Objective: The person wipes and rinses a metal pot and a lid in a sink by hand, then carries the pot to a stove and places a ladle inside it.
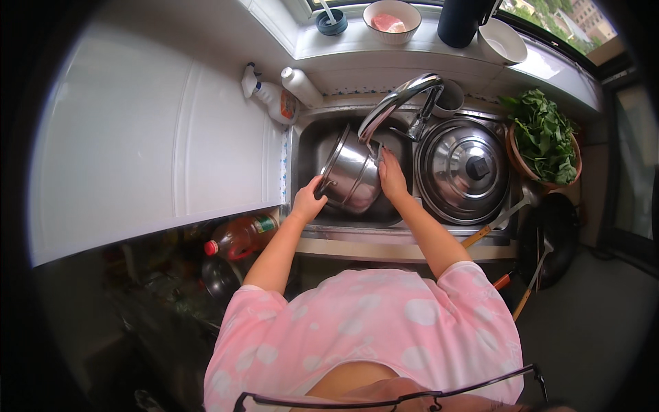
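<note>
- Pot [355, 180], shiny metal: tipped over inside the sink [307, 147], directly under the spout of the faucet [392, 103], its open rim turned left.
- Left hand [309, 200]: curled around the pot's dark handle [320, 191], to the left of the faucet and nearer the person.
- Right hand [391, 175]: laid along the pot's right side, just on the person's side of the faucet; I cannot tell whether it grasps the small gray piece [377, 149] at the fingertips.
- Domed lid [453, 161], metal with a black knob: right of the faucet.
- Spray bottle [280, 103] and white bottle [302, 88]: left of the faucet, standing beside each other.
- Bowl [392, 37] holding pink meat [388, 23]: beyond the faucet, on the windowsill [343, 45].
- Leafy greens [546, 137] in a brown bowl [578, 159]: well to the faucet's right.
</note>
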Tool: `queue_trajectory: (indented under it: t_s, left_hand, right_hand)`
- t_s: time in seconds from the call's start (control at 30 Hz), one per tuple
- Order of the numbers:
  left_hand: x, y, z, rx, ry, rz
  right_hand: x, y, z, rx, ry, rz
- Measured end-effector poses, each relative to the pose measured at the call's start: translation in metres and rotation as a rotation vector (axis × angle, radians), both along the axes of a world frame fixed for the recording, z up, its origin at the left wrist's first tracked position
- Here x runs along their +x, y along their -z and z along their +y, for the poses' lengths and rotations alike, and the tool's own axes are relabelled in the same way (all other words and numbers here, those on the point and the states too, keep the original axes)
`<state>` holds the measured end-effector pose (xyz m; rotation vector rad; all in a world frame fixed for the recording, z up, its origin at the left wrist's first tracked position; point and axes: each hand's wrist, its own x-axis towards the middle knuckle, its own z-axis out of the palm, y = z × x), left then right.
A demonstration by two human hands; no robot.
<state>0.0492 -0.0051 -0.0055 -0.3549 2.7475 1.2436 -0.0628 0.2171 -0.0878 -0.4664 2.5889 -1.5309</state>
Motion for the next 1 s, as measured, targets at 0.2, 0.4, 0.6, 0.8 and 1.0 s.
queue_trajectory:
  t_s: [0.2, 0.4, 0.6, 0.8, 1.0]
  left_hand:
    - [-0.039, -0.041, 0.041, -0.084, -0.064, -0.190]
    - [-0.085, -0.067, 0.045, 0.060, -0.090, -0.302]
    - [-0.110, -0.056, 0.055, -0.001, 0.000, -0.342]
    - [-0.103, -0.049, 0.064, -0.060, -0.031, -0.323]
    - [-0.104, -0.066, 0.068, 0.016, -0.072, -0.420]
  right_hand:
    - [0.012, -0.023, 0.014, 0.099, -0.064, 0.040]
    - [-0.025, -0.017, 0.012, -0.067, -0.049, -0.126]
    - [-0.032, 0.007, 0.004, -0.050, -0.091, -0.185]
    - [0.030, -0.017, 0.010, -0.114, -0.052, 0.027]
    - [0.047, -0.030, 0.011, -0.070, -0.125, 0.140]
